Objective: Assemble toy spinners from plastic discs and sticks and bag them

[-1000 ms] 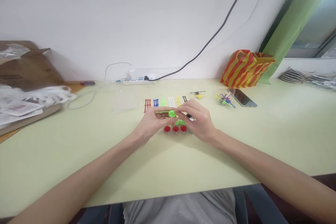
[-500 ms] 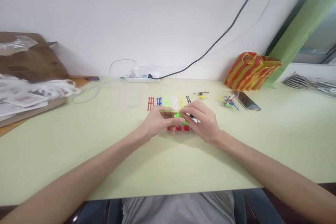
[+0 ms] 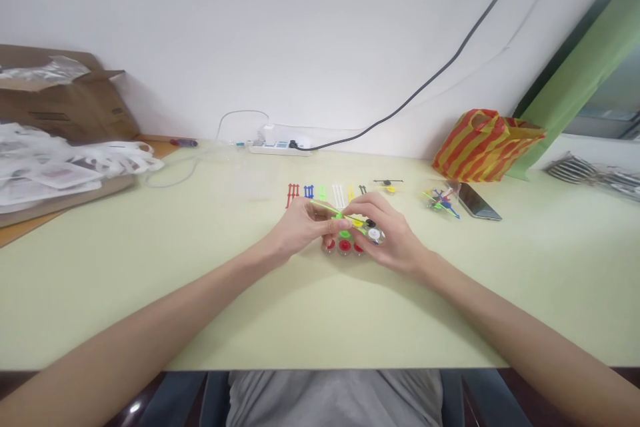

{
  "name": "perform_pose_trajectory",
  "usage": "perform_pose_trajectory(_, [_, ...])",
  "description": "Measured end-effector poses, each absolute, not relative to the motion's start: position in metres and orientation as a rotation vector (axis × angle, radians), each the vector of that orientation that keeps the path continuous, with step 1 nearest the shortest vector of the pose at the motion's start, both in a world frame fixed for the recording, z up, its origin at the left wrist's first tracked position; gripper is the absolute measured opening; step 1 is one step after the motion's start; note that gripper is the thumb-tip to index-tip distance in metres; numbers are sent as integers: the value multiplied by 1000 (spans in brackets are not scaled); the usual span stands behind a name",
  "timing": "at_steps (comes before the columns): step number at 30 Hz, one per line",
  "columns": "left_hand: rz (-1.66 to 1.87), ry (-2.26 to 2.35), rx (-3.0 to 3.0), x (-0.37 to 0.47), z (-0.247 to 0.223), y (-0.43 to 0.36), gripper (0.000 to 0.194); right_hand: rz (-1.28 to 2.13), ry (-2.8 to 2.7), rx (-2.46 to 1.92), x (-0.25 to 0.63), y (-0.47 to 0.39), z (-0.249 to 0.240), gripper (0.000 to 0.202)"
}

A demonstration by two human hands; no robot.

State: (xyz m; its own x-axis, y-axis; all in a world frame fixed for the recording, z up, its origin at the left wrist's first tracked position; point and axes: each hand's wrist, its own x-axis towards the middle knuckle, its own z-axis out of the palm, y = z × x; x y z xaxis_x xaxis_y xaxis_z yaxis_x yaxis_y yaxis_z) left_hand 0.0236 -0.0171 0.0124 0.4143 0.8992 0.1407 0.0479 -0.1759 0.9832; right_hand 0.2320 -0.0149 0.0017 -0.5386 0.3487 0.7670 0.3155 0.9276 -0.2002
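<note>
My left hand (image 3: 300, 228) is closed, thumb and fingers pinching a green spinner (image 3: 339, 216) with a thin green arrow (image 3: 325, 205) on top. Curled in from the other side, my right hand (image 3: 393, 232) has its fingertips on the same spinner, by the middle of the arrow. Below and between the hands stand several small round spinner bases in clear cups, among them a red one (image 3: 345, 247), a white one (image 3: 374, 234) and a black one (image 3: 371, 223). Fingers hide some of the bases.
Behind the hands lie red arrows (image 3: 293, 195), blue arrows (image 3: 309, 191), white arrows (image 3: 339, 195) and other colours. A black-arrowed spinner (image 3: 388, 184), bagged spinner parts (image 3: 443, 201), a phone (image 3: 479, 202) and a striped bag (image 3: 485, 147) are farther right. A power strip (image 3: 280, 148) sits by the wall.
The green arrow has gone from nearly level to slanting down to the right. My right fingers have shifted and opened slightly, showing more of the bases. The camera view has shifted a little.
</note>
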Motion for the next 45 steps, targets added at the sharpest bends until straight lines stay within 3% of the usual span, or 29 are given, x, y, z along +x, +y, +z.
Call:
perform_pose_trajectory(3, [945,886,1587,22,13,-17,36,84,-2230,-472,233,-16,5,28])
perform_pose_trajectory(8, [877,867,1639,22,16,-20,35,-92,-2130,-475,227,-17,-1,16])
perform_pose_trajectory(16, [864,922,1669,25,18,-21,35,-274,-2072,-509,222,-18,-8,16])
perform_pose_trajectory(30, [846,994,1579,28,17,-22,30,-261,-2154,-473,225,-13,-8,7])
perform_pose_trajectory(33, [895,1009,1580,29,17,-23,34,-217,-2209,-512,230,-8,-4,14])
perform_pose_trajectory(38, [1033,1080,1594,28,21,-23,34,-133,-2324,-655,243,7,-5,62])
perform_pose_trajectory(45, [1105,1047,1627,22,17,-16,27,-20,-2240,-522,242,4,-7,40])
